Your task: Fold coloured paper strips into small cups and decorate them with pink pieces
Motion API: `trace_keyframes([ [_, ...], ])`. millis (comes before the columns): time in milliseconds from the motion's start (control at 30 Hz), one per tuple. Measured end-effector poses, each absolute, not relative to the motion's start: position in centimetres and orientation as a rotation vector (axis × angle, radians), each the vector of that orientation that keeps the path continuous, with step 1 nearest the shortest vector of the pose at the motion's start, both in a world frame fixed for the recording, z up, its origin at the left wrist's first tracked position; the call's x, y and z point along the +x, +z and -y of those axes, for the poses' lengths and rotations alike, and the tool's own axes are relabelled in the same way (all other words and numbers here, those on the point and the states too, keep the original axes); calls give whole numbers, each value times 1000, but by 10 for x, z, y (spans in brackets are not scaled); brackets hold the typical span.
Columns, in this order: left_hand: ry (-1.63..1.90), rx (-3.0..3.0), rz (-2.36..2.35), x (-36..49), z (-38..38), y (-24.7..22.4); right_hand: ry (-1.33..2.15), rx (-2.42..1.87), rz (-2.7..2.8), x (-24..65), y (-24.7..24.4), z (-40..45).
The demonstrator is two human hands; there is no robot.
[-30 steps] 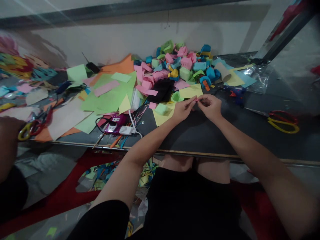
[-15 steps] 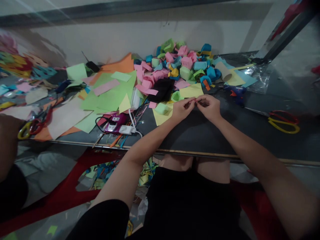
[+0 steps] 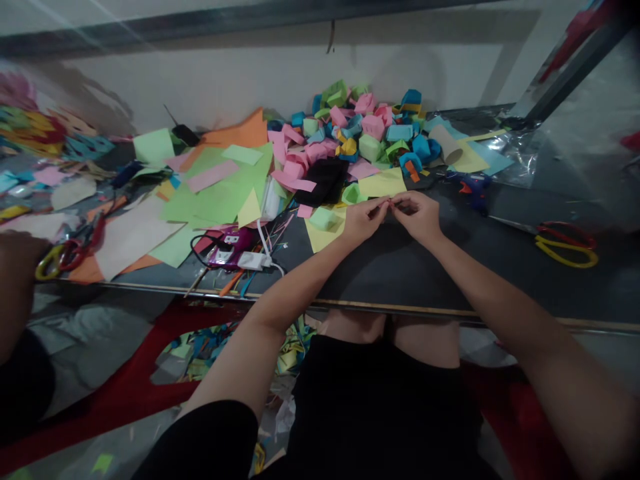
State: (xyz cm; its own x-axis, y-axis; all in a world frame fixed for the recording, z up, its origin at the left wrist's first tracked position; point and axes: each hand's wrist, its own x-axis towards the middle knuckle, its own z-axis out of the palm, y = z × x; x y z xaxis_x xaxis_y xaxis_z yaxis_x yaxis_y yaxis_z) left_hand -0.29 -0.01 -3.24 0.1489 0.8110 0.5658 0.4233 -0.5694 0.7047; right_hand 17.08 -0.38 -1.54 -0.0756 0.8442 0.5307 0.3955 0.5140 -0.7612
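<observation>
My left hand [image 3: 367,219] and my right hand [image 3: 417,215] meet fingertip to fingertip over the dark table. Both are closed in a pinch, and whatever lies between the fingertips is too small and hidden to name. Just left of my left hand sits a pale green folded paper piece [image 3: 324,218] on a yellow sheet [image 3: 320,239]. A brighter green folded paper cup [image 3: 352,194] stands behind that hand. Beyond my fingers lies another yellow paper sheet [image 3: 384,182].
Behind is a heap of folded paper pieces [image 3: 370,127]. Scissors [image 3: 565,245] and a blue glue gun [image 3: 475,190] lie right. A purple power strip [image 3: 233,250], green sheets [image 3: 215,193] and more scissors [image 3: 65,257] are left, near another person's arm [image 3: 15,287].
My hands hold almost the same pinched pose, fingertips together. The view has shifted very slightly; nothing else has visibly moved.
</observation>
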Motion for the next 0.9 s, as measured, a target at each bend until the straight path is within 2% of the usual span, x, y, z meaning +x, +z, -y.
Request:
trace_keyframes([
  [267,1356,2005,-1209,-5,3,-29,575,-1057,1692,171,-15,3],
  [900,1390,1845,-1131,-4,2,-34,465,-1067,1774,173,-12,7],
])
